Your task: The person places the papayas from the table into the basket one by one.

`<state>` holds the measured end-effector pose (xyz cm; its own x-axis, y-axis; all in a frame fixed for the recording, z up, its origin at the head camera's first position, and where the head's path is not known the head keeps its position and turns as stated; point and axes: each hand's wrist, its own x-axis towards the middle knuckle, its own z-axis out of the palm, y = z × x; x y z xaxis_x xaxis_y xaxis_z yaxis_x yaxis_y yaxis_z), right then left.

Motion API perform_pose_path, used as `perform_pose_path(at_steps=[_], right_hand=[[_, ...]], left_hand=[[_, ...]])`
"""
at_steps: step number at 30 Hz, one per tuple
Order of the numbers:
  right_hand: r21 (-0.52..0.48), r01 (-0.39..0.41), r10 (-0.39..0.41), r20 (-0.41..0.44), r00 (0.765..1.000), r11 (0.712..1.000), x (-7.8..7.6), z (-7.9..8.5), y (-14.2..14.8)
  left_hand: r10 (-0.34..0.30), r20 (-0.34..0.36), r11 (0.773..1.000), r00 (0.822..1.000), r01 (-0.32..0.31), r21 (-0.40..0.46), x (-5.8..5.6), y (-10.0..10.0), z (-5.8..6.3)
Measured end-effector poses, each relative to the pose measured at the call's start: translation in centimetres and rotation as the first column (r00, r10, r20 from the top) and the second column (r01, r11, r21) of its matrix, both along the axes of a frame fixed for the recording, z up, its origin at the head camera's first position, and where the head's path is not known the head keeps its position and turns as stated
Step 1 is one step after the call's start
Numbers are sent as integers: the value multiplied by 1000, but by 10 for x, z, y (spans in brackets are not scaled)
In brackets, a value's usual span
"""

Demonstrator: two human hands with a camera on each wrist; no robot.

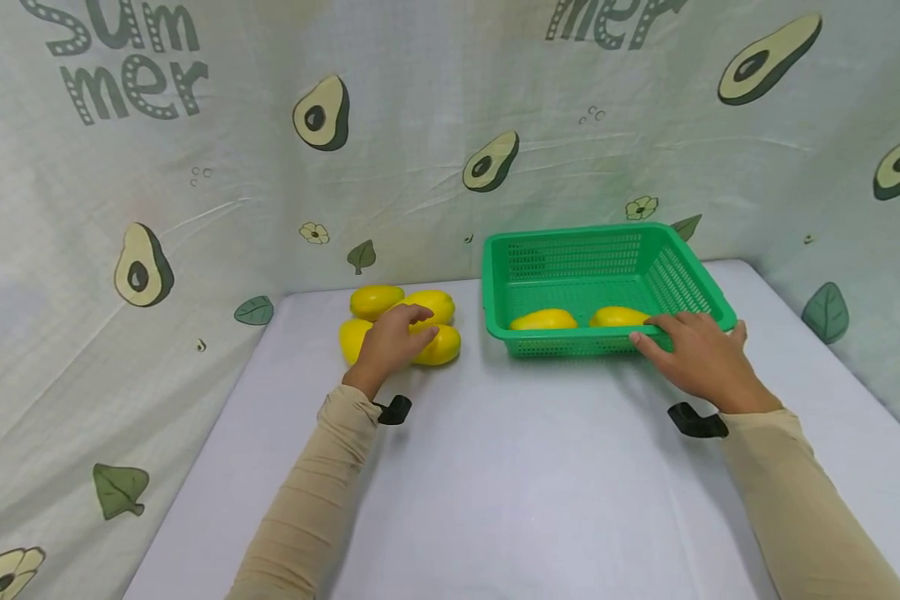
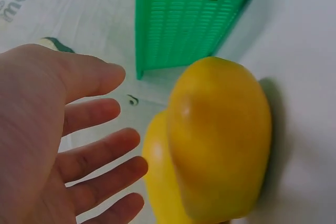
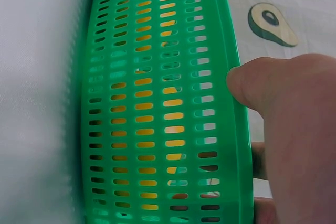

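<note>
Several yellow mangoes (image 1: 377, 302) lie grouped on the white table, left of a green plastic basket (image 1: 573, 342). Over this group hovers my left hand (image 1: 392, 346), its fingers spread and partly covering the fruit in the head view. In the left wrist view the palm holds nothing and the fingertips are close beside a large mango (image 2: 220, 137). My right hand (image 1: 701, 358) grips the basket's front rim near its right corner, thumb (image 3: 247, 85) on the outer wall and fingers over the inside. Two mangoes (image 1: 544, 319) sit in the basket against its front wall.
The white table (image 1: 525, 483) stretches in front of the basket and the fruit. A pale cloth (image 1: 405, 108) printed with avocados and leaves hangs behind the table and along its sides. The basket stands near the table's back edge.
</note>
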<state>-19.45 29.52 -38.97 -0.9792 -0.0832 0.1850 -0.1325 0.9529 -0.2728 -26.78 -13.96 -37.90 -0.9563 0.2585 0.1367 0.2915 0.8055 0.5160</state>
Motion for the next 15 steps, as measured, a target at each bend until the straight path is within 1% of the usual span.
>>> perform_pose_path(at_steps=[3,6,10,15], right_hand=[[5,3,-3,1,1000,1000,0,-1,1],[8,5,-5,8,1000,1000,1,-2,0],[9,5,-5,12,1000,1000,1,-3,0],[8,6,-6,-9,1000,1000,1,-3,1]], left_hand=[[0,-17,997,1000,-1,-78,1,3,-6],[-4,-20,989,1000,1,-145,3,5,-11],[-9,-10,982,1000,7,-191,4,5,-16],[-48,-30,975,998,40,-219,3,5,-19]])
